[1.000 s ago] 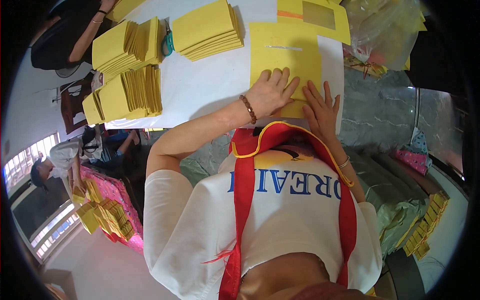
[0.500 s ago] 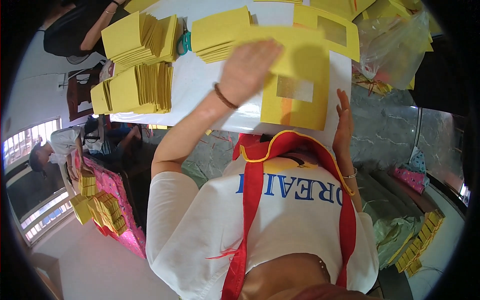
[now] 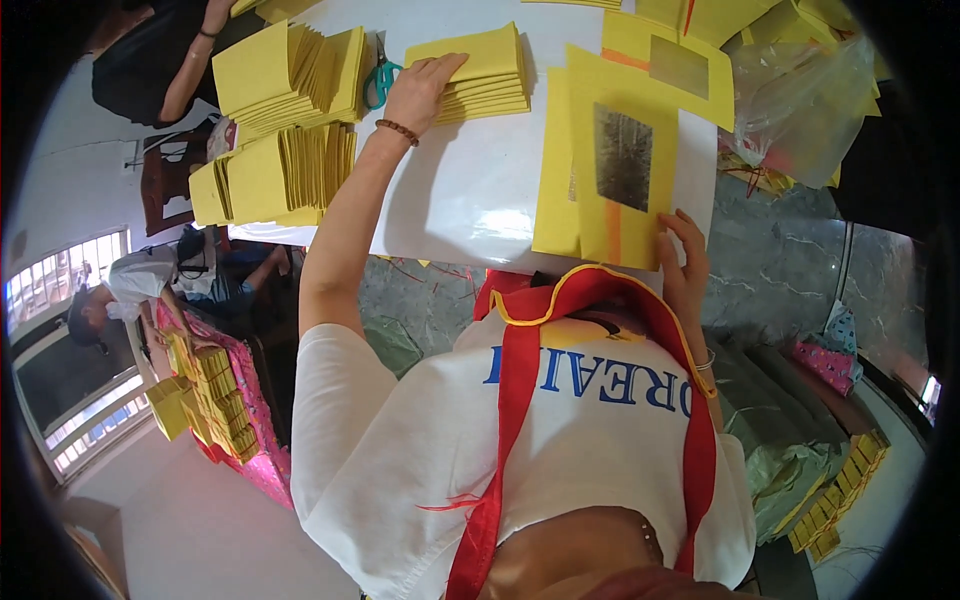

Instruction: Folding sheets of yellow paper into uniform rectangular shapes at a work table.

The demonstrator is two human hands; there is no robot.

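My left hand (image 3: 424, 92) is at the left end of a pile of folded yellow sheets (image 3: 490, 75). Its fingers lie over the top fold, and the thumb is hidden. My right hand (image 3: 684, 262) has the lower right corner of a yellow sheet (image 3: 632, 105) between thumb and bent fingers. That sheet bears a dark rectangular patch and an orange strip, and stands slightly raised and tilted. Beneath it, shifted to the left, shows another yellow sheet (image 3: 556, 190). Teal-handled scissors (image 3: 380, 84) lie left of the folded pile.
Stacks of folded yellow sheets (image 3: 285, 175) fill the left side of the white table (image 3: 450, 205). Another patterned sheet (image 3: 718, 95) and a clear plastic bag (image 3: 800, 100) are at the right. A person's arm (image 3: 185, 85) reaches in at the far left; another person (image 3: 135, 285) sits beyond.
My left hand has gone from above the patterned sheet leftward to the folded pile. My right hand has closed on the sheet's corner, and the sheet now stands tilted, uncovering one below.
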